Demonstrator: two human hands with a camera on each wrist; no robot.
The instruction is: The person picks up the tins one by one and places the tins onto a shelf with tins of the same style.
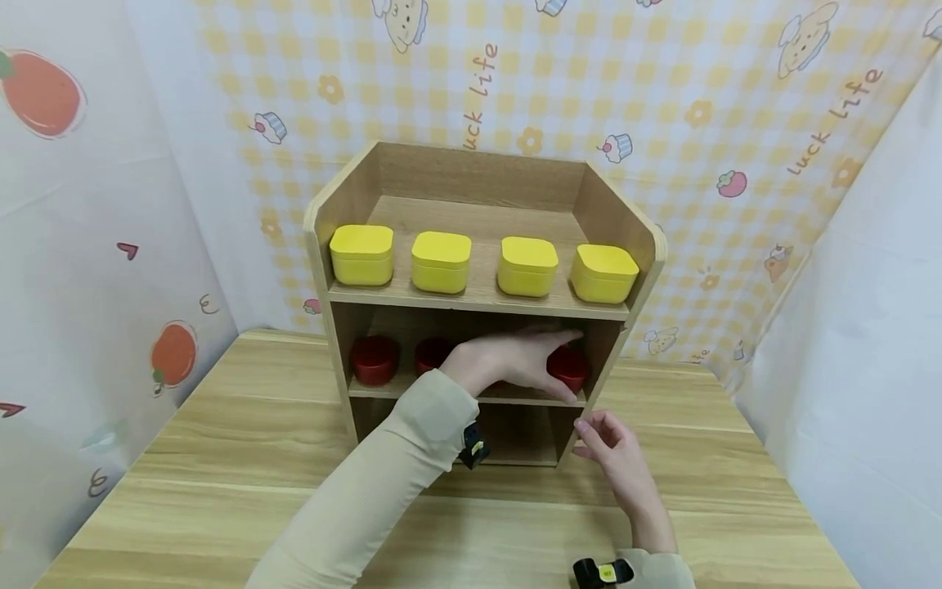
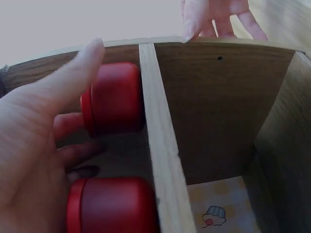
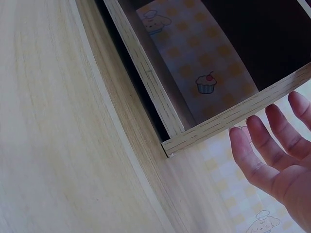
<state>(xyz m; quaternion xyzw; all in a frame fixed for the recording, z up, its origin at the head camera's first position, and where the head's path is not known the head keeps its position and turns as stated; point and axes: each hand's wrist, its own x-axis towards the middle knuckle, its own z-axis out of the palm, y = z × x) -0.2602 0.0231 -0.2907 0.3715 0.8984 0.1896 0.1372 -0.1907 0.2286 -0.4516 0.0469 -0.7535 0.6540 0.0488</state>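
A wooden shelf unit (image 1: pixel 477 308) stands on the table. My left hand (image 1: pixel 518 360) reaches into its middle level, thumb and fingers spread around the rightmost red tin (image 1: pixel 568 370). The left wrist view has this red lidded tin (image 2: pixel 116 97) between the straight thumb and the fingers; whether they touch it I cannot tell. Another red tin (image 2: pixel 116 206) lies close to those fingers. Beside the unit's lower right side is my right hand (image 1: pixel 614 458), holding nothing. Its fingers (image 3: pixel 252 162) are loosely bent near the wooden edge (image 3: pixel 233 116).
Several yellow lidded boxes (image 1: pixel 441 262) stand in a row on the top level. More red tins (image 1: pixel 375 360) sit left on the middle level, partly behind the left arm. A wooden table (image 1: pixel 221 483) extends around the unit; a checked cloth (image 1: pixel 441 90) hangs behind.
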